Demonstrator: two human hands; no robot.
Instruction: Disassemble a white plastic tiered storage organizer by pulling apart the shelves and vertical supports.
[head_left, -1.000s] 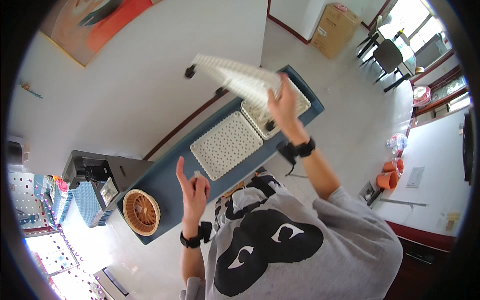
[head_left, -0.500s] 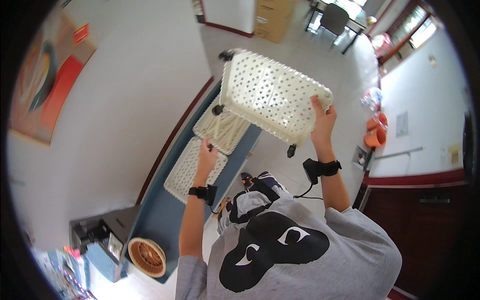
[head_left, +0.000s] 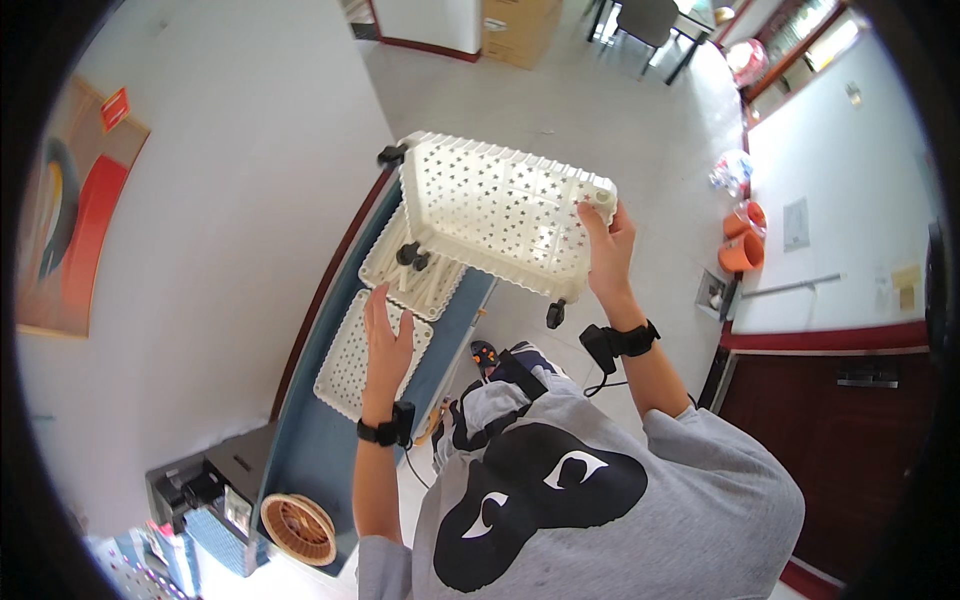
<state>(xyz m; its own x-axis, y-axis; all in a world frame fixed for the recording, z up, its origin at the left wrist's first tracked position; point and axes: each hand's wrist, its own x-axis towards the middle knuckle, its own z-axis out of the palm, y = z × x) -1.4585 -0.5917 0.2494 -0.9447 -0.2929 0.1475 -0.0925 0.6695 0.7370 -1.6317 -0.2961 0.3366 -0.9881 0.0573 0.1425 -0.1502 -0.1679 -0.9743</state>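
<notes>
My right hand [head_left: 610,250] grips one corner of a cream plastic basket tray [head_left: 500,210] with star-shaped holes, held tilted above the bench. Black casters show at three of its corners; the corner by my right thumb has a bare round socket. My left hand [head_left: 386,345] is open, fingers spread, over the bench and touching nothing that I can make out. Just beyond its fingertips, a second cream tray [head_left: 448,300] holds several white tubes [head_left: 425,285]. A black caster [head_left: 420,262] appears among them, close to the held tray's corner caster. Under my left hand lies another star-holed tray [head_left: 345,365].
The trays rest on a long blue-topped bench [head_left: 300,450] along the wall. A round wicker basket [head_left: 298,528] sits at its near end, beside a dark printer-like box [head_left: 215,475]. Orange pots [head_left: 742,250] stand by the right wall; a cardboard box [head_left: 520,30] is far off.
My left hand has opened and let go of the small black caster it pinched. The held tray and my right hand have shifted left and slightly down in view.
</notes>
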